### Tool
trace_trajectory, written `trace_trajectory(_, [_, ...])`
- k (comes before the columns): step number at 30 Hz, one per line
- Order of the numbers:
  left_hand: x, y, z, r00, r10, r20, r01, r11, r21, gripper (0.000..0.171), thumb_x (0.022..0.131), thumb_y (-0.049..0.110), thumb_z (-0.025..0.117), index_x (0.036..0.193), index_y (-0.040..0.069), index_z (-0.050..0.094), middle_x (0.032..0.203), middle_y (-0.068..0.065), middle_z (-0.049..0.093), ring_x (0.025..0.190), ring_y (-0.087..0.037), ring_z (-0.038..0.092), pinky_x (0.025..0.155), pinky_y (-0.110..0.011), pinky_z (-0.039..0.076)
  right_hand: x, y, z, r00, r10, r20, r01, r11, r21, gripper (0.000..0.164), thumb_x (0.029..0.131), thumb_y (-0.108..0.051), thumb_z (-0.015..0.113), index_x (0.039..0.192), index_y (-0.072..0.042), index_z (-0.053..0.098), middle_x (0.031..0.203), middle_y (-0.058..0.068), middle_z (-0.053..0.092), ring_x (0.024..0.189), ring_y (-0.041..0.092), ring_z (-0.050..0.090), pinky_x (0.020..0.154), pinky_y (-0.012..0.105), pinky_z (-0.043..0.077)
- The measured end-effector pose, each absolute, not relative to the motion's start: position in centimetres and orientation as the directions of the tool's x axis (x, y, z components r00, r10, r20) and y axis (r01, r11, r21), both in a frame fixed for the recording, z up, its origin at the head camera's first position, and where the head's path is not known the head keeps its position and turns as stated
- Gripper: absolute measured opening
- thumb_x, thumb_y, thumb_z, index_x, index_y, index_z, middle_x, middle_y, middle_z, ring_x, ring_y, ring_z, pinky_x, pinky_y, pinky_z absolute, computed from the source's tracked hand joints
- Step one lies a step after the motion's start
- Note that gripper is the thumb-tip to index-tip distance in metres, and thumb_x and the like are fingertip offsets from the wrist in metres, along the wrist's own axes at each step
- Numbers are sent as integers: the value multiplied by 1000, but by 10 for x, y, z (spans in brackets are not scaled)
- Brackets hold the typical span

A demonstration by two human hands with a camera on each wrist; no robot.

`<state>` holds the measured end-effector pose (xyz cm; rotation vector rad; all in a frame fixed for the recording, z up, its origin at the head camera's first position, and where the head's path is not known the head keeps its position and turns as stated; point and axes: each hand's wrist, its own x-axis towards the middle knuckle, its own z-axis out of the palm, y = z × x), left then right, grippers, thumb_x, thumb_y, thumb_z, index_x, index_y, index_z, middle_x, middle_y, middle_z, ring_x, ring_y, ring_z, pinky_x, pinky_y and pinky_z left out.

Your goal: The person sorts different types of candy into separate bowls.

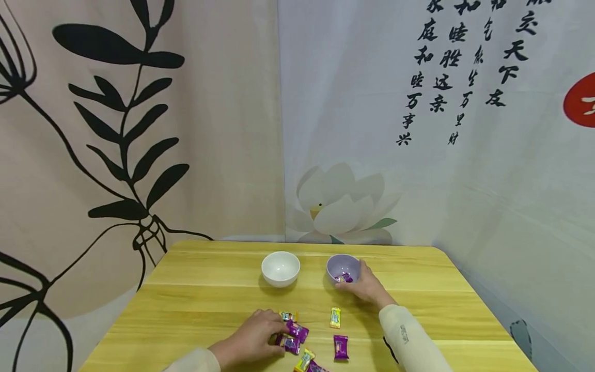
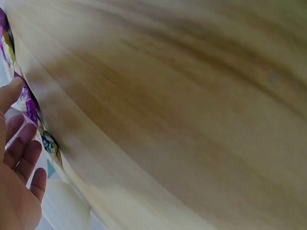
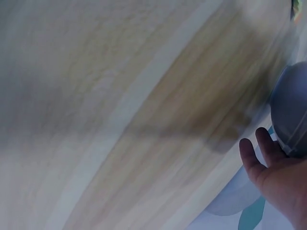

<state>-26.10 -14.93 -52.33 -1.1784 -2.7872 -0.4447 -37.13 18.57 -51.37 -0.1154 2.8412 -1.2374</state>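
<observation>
Right hand [image 1: 369, 288] round the purple bowl [image 1: 339, 263], left hand [image 1: 255, 336] among sweets

Head view: the right hand hides the near right side of the purple bowl, its thumb at the front and its fingers curled round the side. The bowl is small, round and lilac inside, standing toward the bench's [image 1: 209, 289] far edge; purple wrappers [image 1: 344, 278] lie in it, too small to count. The left hand partly covers an orange-and-yellow packet [image 1: 289, 316] and two shiny purple packets [image 1: 297, 330] [image 1: 288, 344]. Its thumb stands apart from its bent fingers; firm contact cannot be told. The bottom edge cuts off another purple packet [image 1: 316, 367] beside a yellow packet [image 1: 304, 360]. A small yellow packet [image 1: 335, 318] and a flat purple packet [image 1: 341, 347] lie farther right. A white bowl [image 1: 280, 268] stands left of the purple one.

Left wrist view: wrappers crowd the left edge, partly cut off; the left hand's fingers are spread and loosely bent, the thumb over purple foil.

Right wrist view: dim and blurred. The purple bowl, greyish here, runs off the right edge; two fingers show beside it, the others hidden.
</observation>
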Motion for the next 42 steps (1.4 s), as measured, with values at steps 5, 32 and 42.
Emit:
trace_trajectory(5, [-260, -149, -524, -680, 709, 189, 734, 656, 176, 41, 80, 45, 79, 110, 18, 74, 105, 11, 64, 98, -7, 54, 87, -30, 44, -372, 185, -516, -996, -92, -3, -61, 683, -728, 123, 74, -49, 84, 153, 8, 10, 148, 33, 32, 132, 51, 38, 107, 63, 31])
trace_trajectory(32, [-264, -147, -528, -572, 783, 244, 813, 580, 44, 32, 87, 46, 72, 105, 20, 76, 98, 14, 62, 92, -4, 51, 87, -29, 42, -371, 187, -515, -995, -101, 1, -70, 681, -729, 121, 75, -46, 84, 154, 8, 9, 150, 35, 29, 133, 52, 37, 108, 63, 30])
trace_trajectory(42, [-267, -145, -529, -573, 783, 240, 812, 583, 38, 26, 86, 43, 73, 102, 22, 76, 96, 15, 62, 90, -3, 51, 89, -31, 42, -372, 187, -516, -995, -98, 2, -69, 678, -731, 121, 75, -47, 85, 153, 7, 10, 150, 33, 30, 133, 51, 38, 108, 62, 30])
